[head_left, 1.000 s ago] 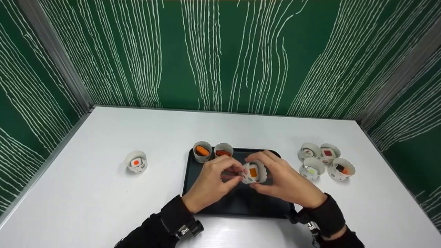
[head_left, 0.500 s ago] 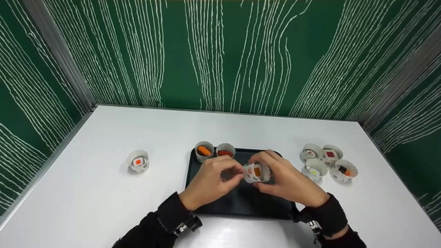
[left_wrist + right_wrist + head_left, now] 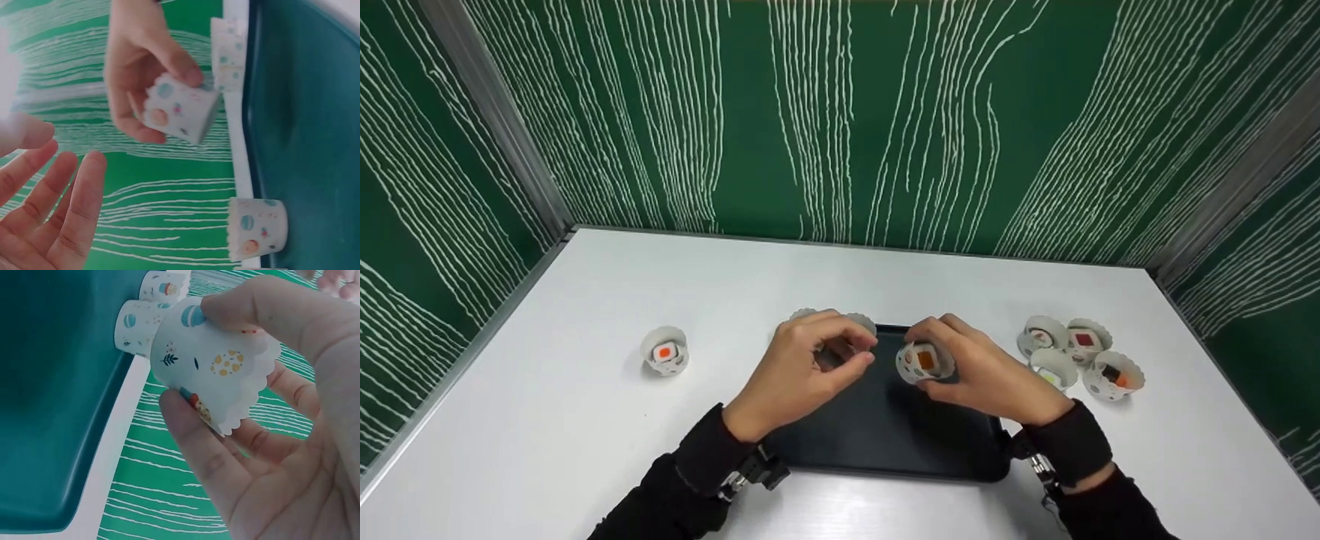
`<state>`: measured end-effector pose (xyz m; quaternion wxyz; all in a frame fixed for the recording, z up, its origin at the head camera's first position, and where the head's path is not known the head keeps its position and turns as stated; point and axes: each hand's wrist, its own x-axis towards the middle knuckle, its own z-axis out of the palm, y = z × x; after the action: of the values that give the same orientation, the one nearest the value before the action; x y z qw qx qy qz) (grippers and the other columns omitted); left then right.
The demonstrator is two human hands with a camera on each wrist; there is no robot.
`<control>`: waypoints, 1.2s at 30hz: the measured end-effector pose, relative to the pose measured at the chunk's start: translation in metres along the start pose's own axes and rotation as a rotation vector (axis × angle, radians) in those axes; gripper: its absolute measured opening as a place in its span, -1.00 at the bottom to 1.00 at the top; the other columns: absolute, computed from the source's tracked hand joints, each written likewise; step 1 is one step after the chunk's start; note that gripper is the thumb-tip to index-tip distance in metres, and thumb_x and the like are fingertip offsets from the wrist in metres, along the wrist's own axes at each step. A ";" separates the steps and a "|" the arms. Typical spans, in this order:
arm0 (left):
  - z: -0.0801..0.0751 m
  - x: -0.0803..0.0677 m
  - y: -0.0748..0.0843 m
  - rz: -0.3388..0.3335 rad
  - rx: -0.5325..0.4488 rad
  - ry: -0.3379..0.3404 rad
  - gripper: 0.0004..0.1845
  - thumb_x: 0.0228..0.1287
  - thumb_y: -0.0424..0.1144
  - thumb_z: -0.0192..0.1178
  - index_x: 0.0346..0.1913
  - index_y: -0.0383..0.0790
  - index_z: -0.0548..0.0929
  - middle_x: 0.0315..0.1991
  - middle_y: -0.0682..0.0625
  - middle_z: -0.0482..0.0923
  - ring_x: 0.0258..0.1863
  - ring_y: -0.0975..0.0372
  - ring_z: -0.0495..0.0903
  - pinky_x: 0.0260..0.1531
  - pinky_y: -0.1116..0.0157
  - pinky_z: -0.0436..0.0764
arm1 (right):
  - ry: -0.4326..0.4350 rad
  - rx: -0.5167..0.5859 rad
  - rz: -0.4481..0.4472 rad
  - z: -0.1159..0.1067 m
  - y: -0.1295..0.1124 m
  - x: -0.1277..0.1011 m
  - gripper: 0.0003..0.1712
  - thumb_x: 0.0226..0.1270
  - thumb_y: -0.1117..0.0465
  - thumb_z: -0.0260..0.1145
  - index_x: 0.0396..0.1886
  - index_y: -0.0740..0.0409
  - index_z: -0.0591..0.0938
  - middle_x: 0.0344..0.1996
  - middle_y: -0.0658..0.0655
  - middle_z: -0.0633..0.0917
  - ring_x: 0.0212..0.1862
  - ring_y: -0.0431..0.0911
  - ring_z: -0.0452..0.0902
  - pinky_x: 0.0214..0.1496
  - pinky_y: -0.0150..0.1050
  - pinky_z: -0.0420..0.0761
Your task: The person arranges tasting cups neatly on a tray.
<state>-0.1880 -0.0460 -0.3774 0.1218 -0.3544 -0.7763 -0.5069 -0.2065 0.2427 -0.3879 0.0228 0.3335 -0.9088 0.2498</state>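
Note:
My right hand (image 3: 986, 371) grips a paper baking cup (image 3: 911, 367) above the black tray (image 3: 877, 442). The cup is tilted, and a white sushi-like piece with an orange-brown square top shows inside it. In the right wrist view, thumb and fingers hold the printed wall of this scalloped cup (image 3: 216, 368). My left hand (image 3: 799, 367) hovers to the left, apart from the cup, its fingers loosely bent around nothing. Behind it, two more paper cups (image 3: 861, 322) stand at the tray's far left, mostly hidden. The left wrist view shows the left hand (image 3: 53, 208) holding nothing.
A single paper cup (image 3: 666, 352) with a white piece topped in orange stands on the white table (image 3: 555, 420) at left. To the right is a cluster of several filled cups (image 3: 1114, 379). A green panel (image 3: 780, 150) with white wavy lines rises behind the table.
My left hand has let go of the cup and drawn off to the left, now covering the two cups behind. My right hand has kept the cup and shifted slightly right and farther back.

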 end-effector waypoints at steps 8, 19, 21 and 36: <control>-0.009 0.001 0.005 -0.024 -0.011 0.008 -0.88 0.49 -0.26 0.37 -0.02 -0.11 0.81 -0.11 0.09 0.76 -0.21 0.34 0.75 -0.29 0.32 0.76 | -0.032 -0.008 0.024 0.002 0.012 0.019 -0.37 0.28 0.26 0.55 0.33 0.08 0.57 0.10 0.10 0.65 0.06 -0.07 0.58 0.02 -0.14 0.67; -0.015 0.001 0.007 -0.020 0.000 0.024 -0.87 0.48 -0.19 0.40 0.00 -0.02 0.82 -0.08 0.09 0.76 -0.19 0.32 0.77 -0.32 0.36 0.72 | -0.064 -0.024 0.059 0.013 0.027 0.043 -0.42 0.26 0.26 0.53 0.28 0.08 0.60 0.07 0.17 0.67 0.06 0.00 0.57 0.04 -0.08 0.63; -0.015 0.001 0.008 -0.021 0.002 0.024 -0.88 0.48 -0.20 0.40 -0.01 -0.01 0.82 -0.08 0.09 0.77 -0.19 0.32 0.77 -0.33 0.36 0.72 | -0.075 -0.020 0.074 0.015 0.029 0.046 -0.42 0.25 0.25 0.52 0.27 0.08 0.60 0.08 0.18 0.68 0.07 0.01 0.57 0.06 -0.07 0.62; -0.014 0.001 0.007 -0.014 0.002 0.012 -0.88 0.49 -0.22 0.38 -0.01 -0.07 0.82 -0.07 0.08 0.76 -0.23 0.34 0.76 -0.32 0.28 0.72 | -0.110 -0.028 0.140 0.026 0.038 0.054 -0.41 0.25 0.25 0.51 0.30 0.12 0.62 0.10 0.26 0.68 0.06 0.07 0.58 0.07 0.01 0.63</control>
<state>-0.1865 -0.0563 -0.3657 0.1234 -0.3456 -0.7785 -0.5092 -0.2687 0.2234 -0.4160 -0.0402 0.2819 -0.9332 0.2195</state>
